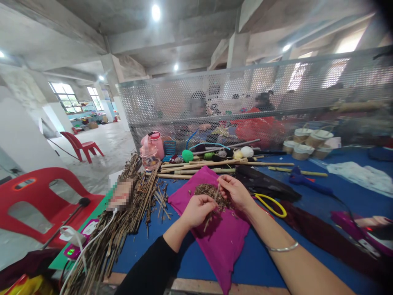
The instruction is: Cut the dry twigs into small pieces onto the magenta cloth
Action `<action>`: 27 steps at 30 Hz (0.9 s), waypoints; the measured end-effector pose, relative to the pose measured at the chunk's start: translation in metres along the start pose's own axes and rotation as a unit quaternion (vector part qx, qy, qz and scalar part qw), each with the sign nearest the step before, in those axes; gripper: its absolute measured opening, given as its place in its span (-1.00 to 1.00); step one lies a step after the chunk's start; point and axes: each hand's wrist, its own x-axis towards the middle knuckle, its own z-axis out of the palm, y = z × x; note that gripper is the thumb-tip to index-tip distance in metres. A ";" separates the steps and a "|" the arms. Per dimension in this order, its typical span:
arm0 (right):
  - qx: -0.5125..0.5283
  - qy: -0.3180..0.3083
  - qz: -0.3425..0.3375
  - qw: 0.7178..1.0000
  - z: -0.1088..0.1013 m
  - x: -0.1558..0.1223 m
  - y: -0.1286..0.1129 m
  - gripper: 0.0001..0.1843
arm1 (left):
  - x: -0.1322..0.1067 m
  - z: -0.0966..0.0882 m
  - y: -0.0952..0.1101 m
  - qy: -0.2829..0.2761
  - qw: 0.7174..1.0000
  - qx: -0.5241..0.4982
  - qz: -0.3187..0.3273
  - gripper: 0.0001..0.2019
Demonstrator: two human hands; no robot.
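My left hand and my right hand meet over a magenta cloth spread on the blue table. Both are closed in a pinch on a thin dried stalk, which slants between them; its lower end shows below my left fingers. Beneath the hands, a heap of brown dried plant bits lies on the cloth. To the left is a large pile of dried stalks, with several short pieces scattered beside it.
Behind the cloth lie bamboo sticks and yarn balls. A yellow loop handle, blue glue gun and small pots are at right. A perforated metal screen borders the table; people sit beyond it. A red chair stands left.
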 end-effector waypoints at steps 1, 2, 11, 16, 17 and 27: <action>-0.001 0.002 0.001 1.000 0.000 0.000 0.000 -0.65 | 0.000 0.000 -0.001 -0.001 1.000 -0.001 -0.002 -0.84; -0.002 0.002 0.002 1.000 0.000 0.000 0.000 -0.65 | 0.000 0.000 -0.002 -0.001 1.000 -0.002 -0.004 -0.84; -0.005 0.003 0.008 1.000 -0.001 0.001 0.002 -0.66 | 0.001 0.002 0.001 0.014 1.000 -0.001 -0.012 -0.88; -0.039 0.020 0.003 0.999 -0.001 0.001 0.002 -0.64 | 0.005 -0.003 0.000 0.074 0.997 -0.012 0.020 -0.87; -0.046 0.029 0.001 0.999 -0.001 0.000 0.002 -0.63 | 0.006 -0.004 -0.001 0.086 0.996 -0.017 0.023 -0.86; -0.081 0.028 -0.001 0.996 -0.003 0.001 0.008 -0.60 | 0.008 -0.002 -0.003 0.090 0.995 -0.031 0.019 -0.84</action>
